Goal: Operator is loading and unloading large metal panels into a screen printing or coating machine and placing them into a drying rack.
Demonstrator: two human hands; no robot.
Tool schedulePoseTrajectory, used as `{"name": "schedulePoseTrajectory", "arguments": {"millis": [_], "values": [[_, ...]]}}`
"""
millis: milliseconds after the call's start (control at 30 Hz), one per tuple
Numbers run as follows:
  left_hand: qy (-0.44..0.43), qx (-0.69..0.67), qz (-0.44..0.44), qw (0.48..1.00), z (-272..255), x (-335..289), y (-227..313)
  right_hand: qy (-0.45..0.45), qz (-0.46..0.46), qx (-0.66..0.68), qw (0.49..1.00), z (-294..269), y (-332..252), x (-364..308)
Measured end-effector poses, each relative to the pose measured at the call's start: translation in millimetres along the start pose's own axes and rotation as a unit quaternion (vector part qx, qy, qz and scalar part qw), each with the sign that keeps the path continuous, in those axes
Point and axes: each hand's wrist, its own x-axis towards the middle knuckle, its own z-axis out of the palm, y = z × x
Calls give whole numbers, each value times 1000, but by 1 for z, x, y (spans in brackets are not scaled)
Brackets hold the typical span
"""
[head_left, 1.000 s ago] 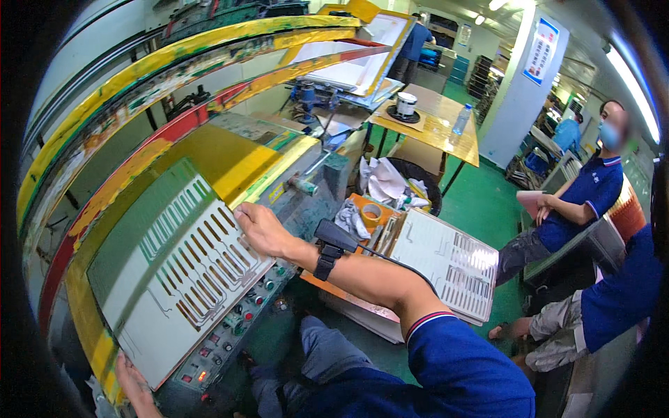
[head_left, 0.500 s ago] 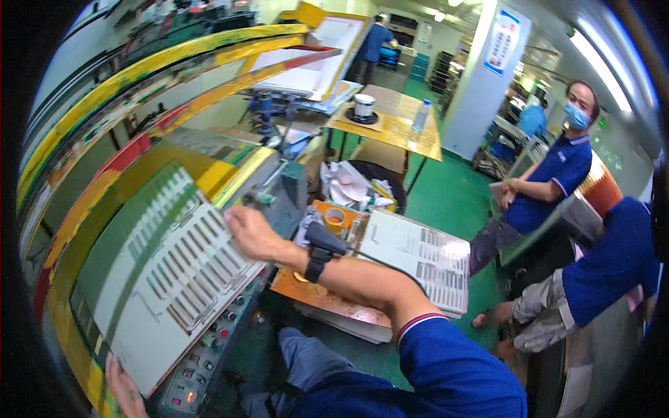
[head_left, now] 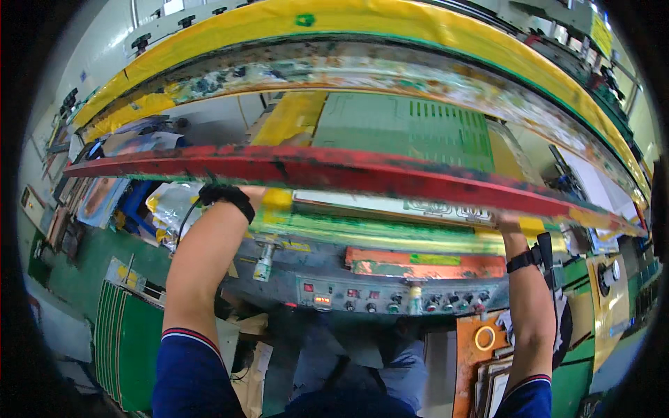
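Both my arms reach forward under the red front bar (head_left: pixel 334 166) of a screen printing frame. My left hand (head_left: pixel 254 195) is at the left end of a white panel (head_left: pixel 376 203) with dark printed patterns near its right end. At the panel's right end is my right hand (head_left: pixel 511 224). The bar covers the fingers of both hands, so their grip cannot be seen. Behind the bar, through the frame, shows a green-looking area (head_left: pixel 404 129) with rows of slots. Below the panel runs a green and yellow stained press edge (head_left: pixel 390 231).
A yellow-taped beam (head_left: pixel 390 24) crosses above. The machine's front carries a control panel (head_left: pixel 397 296) with knobs and an orange strip (head_left: pixel 425 265). Green slatted boards (head_left: pixel 122 341) stand at lower left. A tape roll (head_left: pixel 485 338) lies on an orange surface at lower right.
My view has turned to face the press squarely. The white panel, earlier tilted with my hands at its edges, now lies level behind the red bar. My right arm has come round to its right end.
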Motion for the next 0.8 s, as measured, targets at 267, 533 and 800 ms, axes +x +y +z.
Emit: {"name": "schedulePoseTrajectory", "arguments": {"millis": [267, 533, 800], "values": [[15, 766, 29, 642, -64, 46, -5, -118, 188, 249, 943, 15, -49, 30], [3, 767, 48, 640, -64, 26, 8, -57, 214, 464, 858, 18, -88, 36], [-11, 768, 42, 639, -64, 36, 4, -43, 239, 475, 846, 26, -70, 30]]}}
